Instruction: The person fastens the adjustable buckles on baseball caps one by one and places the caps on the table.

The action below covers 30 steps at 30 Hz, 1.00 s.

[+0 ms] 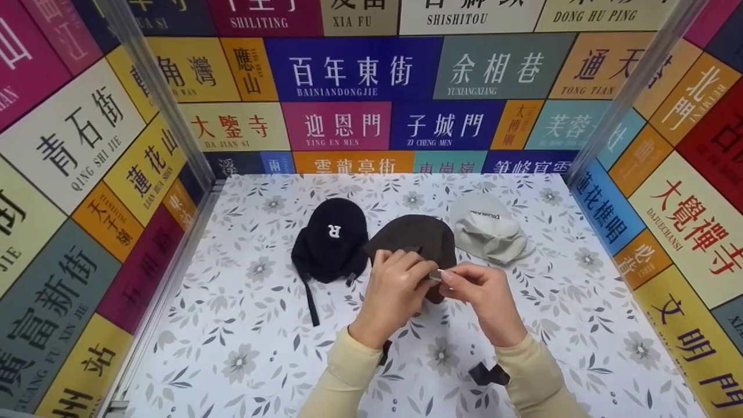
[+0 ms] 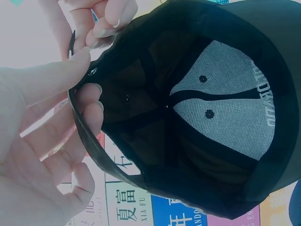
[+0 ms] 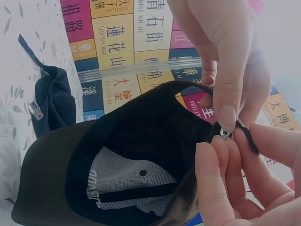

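Observation:
A dark brown baseball cap [image 1: 426, 229] is held up over the middle of the table, its inside with pale mesh panels [image 2: 221, 99] facing the wrist cameras. My left hand [image 1: 397, 284] pinches the cap's back strap [image 2: 89, 136] between thumb and fingers. Close against it, my right hand [image 1: 484, 293] grips the same strap near a small metal buckle [image 3: 226, 133]. The strap's loose end [image 3: 250, 141] sticks out between the fingers of both hands. Fingertips partly cover the buckle.
A black cap [image 1: 334, 244] with a white letter lies to the left, its strap trailing toward me. Back right lies a pale grey cap [image 1: 487, 226]. The table [image 1: 232, 302] has a floral cover, and sign-printed panels [image 1: 360, 69] wall it at the back and both sides.

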### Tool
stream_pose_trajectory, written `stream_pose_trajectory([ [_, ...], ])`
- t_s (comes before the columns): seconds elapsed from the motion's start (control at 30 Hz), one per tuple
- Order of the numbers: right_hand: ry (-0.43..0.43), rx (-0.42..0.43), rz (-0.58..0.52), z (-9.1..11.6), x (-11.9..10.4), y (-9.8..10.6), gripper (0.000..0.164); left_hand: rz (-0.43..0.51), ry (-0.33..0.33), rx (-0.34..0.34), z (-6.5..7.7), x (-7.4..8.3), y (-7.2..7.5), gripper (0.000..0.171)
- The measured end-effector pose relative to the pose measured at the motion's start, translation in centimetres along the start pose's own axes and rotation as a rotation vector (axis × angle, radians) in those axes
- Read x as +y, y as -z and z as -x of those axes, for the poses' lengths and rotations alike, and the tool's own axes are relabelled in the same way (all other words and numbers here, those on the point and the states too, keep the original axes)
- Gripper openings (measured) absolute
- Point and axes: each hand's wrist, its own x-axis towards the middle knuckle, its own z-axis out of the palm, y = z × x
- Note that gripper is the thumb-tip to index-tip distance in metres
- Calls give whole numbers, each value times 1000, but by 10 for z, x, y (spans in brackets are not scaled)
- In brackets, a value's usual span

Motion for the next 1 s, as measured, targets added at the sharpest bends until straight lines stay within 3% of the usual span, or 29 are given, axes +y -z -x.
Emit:
stream_pose_trajectory([
  [0.33, -16, -7, -1, -6, -2, 3, 21, 4, 0, -9, -5, -3, 0, 14],
  [0.63, -69, -7, -25, 0, 7, 5, 26, 44, -2, -14, 5, 1, -7, 13],
  [1.0, -73, -23, -29, -5, 16, 6, 24, 49, -14, -31, 4, 0, -7, 15],
])
